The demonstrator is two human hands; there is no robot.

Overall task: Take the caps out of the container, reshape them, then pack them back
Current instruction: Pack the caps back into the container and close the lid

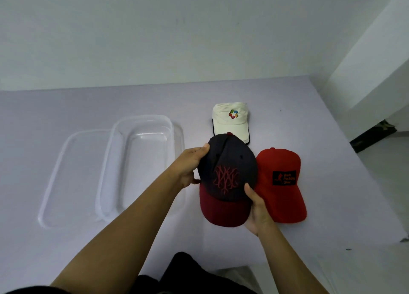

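Observation:
I hold a navy cap (225, 161) with a dark red brim and red embroidery above the table. My left hand (191, 164) grips its crown on the left side, thumb on top. My right hand (257, 209) grips the brim's right edge from below, thumb on the crown. A red cap (281, 185) with a black patch lies on the table just right of it. A white cap (231, 121) with a coloured logo lies behind. The clear plastic container (141, 161) stands to the left with no caps in it.
The container's clear lid (66, 174) lies flat on the lilac table (66, 108), left of the container. A white wall runs behind the table. The table's right edge drops to the floor, with a dark gap at the far right.

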